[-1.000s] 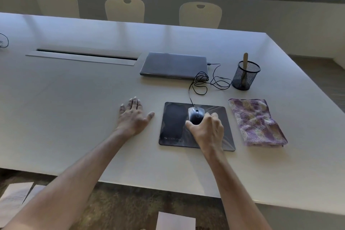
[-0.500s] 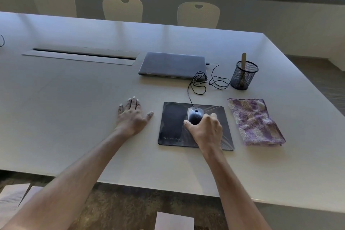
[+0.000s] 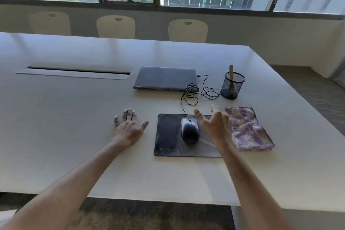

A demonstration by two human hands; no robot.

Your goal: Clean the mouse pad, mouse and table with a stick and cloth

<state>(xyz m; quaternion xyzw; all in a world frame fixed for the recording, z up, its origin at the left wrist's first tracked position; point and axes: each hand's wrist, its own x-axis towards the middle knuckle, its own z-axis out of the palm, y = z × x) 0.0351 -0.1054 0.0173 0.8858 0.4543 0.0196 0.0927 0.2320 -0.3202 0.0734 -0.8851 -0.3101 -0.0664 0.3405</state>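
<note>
A dark wired mouse [image 3: 190, 130] lies on a black mouse pad [image 3: 168, 134] on the pale table [image 3: 74, 117]. My right hand [image 3: 216, 127] hovers just right of the mouse, fingers spread and blurred, holding nothing. It partly covers the pad's right side. A folded purple and cream cloth [image 3: 248, 130] lies right of the pad. A wooden stick [image 3: 231, 73] stands in a black mesh cup [image 3: 232, 87] behind the cloth. My left hand [image 3: 128, 127] rests flat on the table left of the pad.
A shut grey laptop [image 3: 165, 78] lies behind the pad, with the mouse cable [image 3: 194, 91] coiled beside it. A long cable slot [image 3: 74, 73] is set in the table at the left. Three chairs [image 3: 115, 26] stand along the far side under the windows.
My right hand has let go of the mouse and lifted off it toward the right, fingers spreading. The mouse now shows fully. The left hand has stayed flat.
</note>
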